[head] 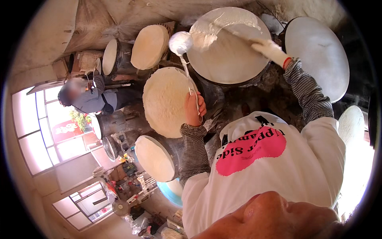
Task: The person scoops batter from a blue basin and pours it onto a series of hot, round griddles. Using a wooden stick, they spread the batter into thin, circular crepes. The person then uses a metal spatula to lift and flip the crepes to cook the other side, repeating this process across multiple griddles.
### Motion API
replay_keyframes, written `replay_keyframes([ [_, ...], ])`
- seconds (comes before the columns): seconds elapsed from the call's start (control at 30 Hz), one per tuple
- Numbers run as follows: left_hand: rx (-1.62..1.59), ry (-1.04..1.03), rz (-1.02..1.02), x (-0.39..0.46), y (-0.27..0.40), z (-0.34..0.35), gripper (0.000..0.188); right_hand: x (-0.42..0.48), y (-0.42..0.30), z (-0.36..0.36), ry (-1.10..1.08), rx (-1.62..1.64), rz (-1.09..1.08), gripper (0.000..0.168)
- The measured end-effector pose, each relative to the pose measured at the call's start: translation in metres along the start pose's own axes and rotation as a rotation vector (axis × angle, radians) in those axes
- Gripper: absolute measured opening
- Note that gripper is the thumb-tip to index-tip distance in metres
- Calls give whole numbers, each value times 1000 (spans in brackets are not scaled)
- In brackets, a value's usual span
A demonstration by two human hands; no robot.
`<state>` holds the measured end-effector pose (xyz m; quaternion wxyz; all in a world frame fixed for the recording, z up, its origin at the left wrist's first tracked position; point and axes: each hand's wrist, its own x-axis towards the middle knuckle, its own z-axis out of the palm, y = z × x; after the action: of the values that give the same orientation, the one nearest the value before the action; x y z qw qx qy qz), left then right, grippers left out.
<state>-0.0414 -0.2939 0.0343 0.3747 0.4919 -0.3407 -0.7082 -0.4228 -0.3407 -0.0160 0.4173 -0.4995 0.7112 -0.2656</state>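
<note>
My left hand (195,107) is closed around the handle of a metal ladle (181,43). White batter coats the ladle's bowl, which hangs by the left rim of a large round griddle (231,65). On that griddle, a wet band of batter (206,35) curves along the far left side, and a thinner pale layer covers the rest. My right hand (267,50), in a pale glove, grips a thin spreader (234,33), blurred by motion, over the griddle's far part. Below the left hand, a pale, rough-edged flatbread (165,101) covers another round griddle.
At right stands another pale-covered griddle (317,59). Farther left are a stack of round flatbreads (149,47), more drum-like griddles (111,56) and a pale-topped one (155,158). Another person (92,97) works there. A blue-rimmed basin (170,194) sits near my left elbow.
</note>
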Motion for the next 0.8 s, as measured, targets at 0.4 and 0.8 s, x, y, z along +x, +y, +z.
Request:
replay_keyframes([
  [0.4,-26,86,-47,-14,12,-7,34,5,-11,11,-140,41,-97,44],
  [0.8,60,147,-63,-45,16,-11,33,41,-29,13,-143,49,-207,45],
])
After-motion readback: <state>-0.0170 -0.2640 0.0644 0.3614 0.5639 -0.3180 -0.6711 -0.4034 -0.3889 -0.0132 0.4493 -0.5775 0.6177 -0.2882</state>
